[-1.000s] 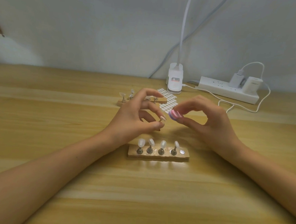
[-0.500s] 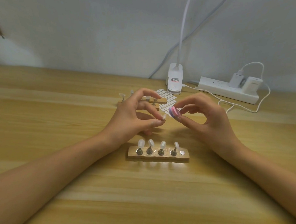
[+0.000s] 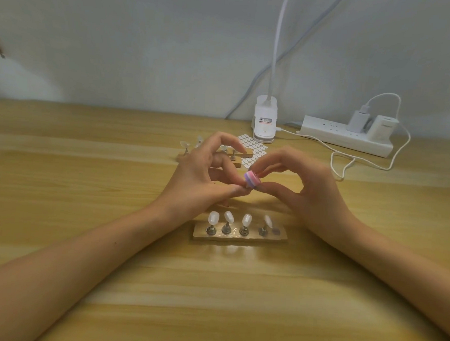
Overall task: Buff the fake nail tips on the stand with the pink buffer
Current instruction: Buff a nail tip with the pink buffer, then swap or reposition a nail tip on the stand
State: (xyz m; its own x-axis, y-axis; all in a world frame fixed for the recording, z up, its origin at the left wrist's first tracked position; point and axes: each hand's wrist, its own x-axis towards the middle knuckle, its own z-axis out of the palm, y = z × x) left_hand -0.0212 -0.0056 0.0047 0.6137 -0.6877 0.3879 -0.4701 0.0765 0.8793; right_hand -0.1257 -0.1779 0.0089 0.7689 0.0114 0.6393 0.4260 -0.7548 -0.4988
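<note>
Just behind the stand point(image 3: 241, 236), right hand point(image 3: 314, 191) pinches the pink buffer point(image 3: 252, 179) at its rim; left hand point(image 3: 199, 179) pinches, probably, a loose tip against it. Buffer light, spongy; tip thin, springy, so grip edges.

Pink buffer point(image 3: 252, 179) held just beyond the wooden stand point(image 3: 241, 236)
Right hand point(image 3: 309, 191) pinches it against the left hand point(image 3: 199, 179) fingertips; 4 nail tips point(image 3: 213, 217) sit on the stand.

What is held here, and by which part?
Right hand pinches the pink buffer by its rim, thumb under, forefinger over. What the left hand pinches, if anything, is hidden.
</note>
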